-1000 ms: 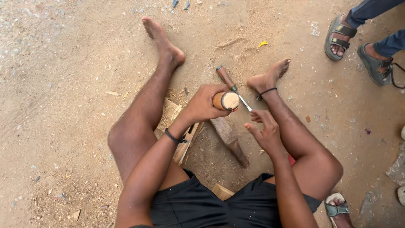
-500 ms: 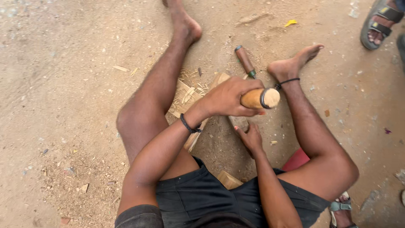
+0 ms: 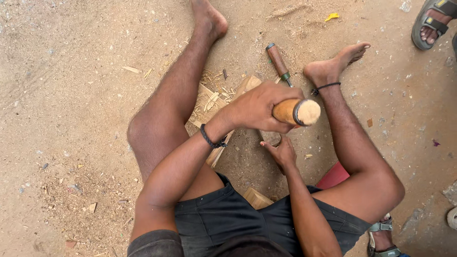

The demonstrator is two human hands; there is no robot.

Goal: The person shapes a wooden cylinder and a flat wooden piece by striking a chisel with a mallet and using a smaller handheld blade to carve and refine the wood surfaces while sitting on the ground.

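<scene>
Sandy ground (image 3: 71, 71), shavings everywhere: left hand (image 3: 259, 108) gripped a wooden handle (image 3: 296, 112), fingers wrapped tight; right hand (image 3: 282, 152), fingers half-curled, steadied a wood block (image 3: 270, 138). Carving looked underway; careful aim needed.

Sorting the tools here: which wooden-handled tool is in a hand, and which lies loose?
The thick tool is gripped in the left hand. The slimmer chisel with the green collar lies loose on the sand by the foot.

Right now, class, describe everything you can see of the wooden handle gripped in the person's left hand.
The wooden handle is a round, orange-brown piece with a dark metal ring near its end and a pale, frayed end face turned toward the camera. It lies roughly level above the sandy ground, between the person's legs. The left hand wraps around it, hiding the rest of the tool. Nothing else visibly touches it.
</scene>
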